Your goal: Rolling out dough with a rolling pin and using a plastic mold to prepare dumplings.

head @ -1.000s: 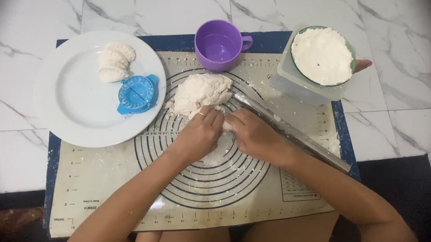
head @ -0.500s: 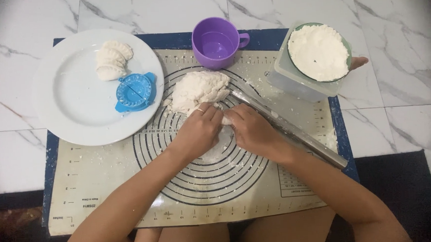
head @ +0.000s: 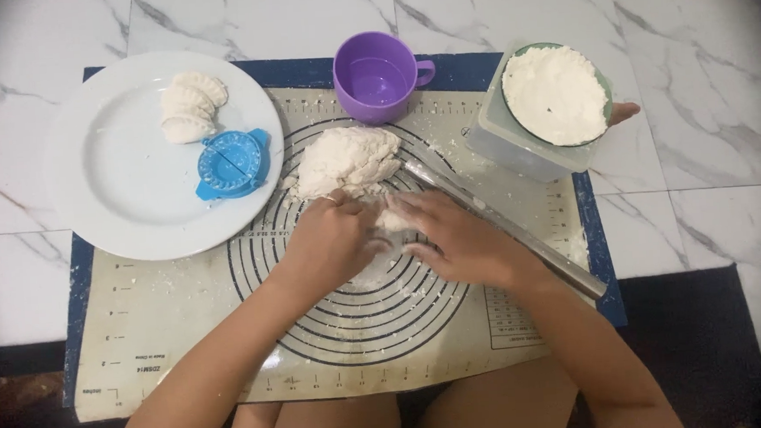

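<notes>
While both hands meet at the middle of the mat, they close on a small dough piece between them. The left hand is curled, its fingertips pressing the piece from the left; the right hand lies with fingers bent inward, touching the same piece from the right. Whether the piece is lifted or resting on the mat cannot be told.

Just beyond the hands, toward the mat's far edge, sits the big dough lump, touching or nearly touching the small piece. A rolling pin lies slantwise from the lump toward the mat's right edge, passing under the right wrist.

At the far edge stands a purple cup. At the far right corner a box carries a bowl of flour. Over the mat's far left corner lies a white plate bearing a blue dumpling press and folded dumplings. The mat lies on a marble floor.
</notes>
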